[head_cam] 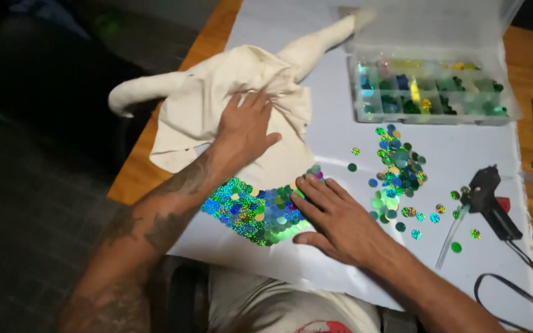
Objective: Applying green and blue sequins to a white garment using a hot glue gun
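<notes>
A cream cloth doll body (229, 92) lies on a white sheet (464, 154). Its lower end is covered with shiny green and blue sequins (251, 209). My left hand (245, 126) rests flat on the cloth, fingers spread, pressing it down. My right hand (331, 213) lies flat beside the sequinned part, its fingertips touching the sequins at the edge. Neither hand holds anything.
A loose pile of sequins (396, 169) lies right of my hands. A clear compartment box (427, 92) of sequins stands open at the back right. A black glue gun (491, 200) with its cord lies at the right. The wooden table (137, 166) edge runs along the left.
</notes>
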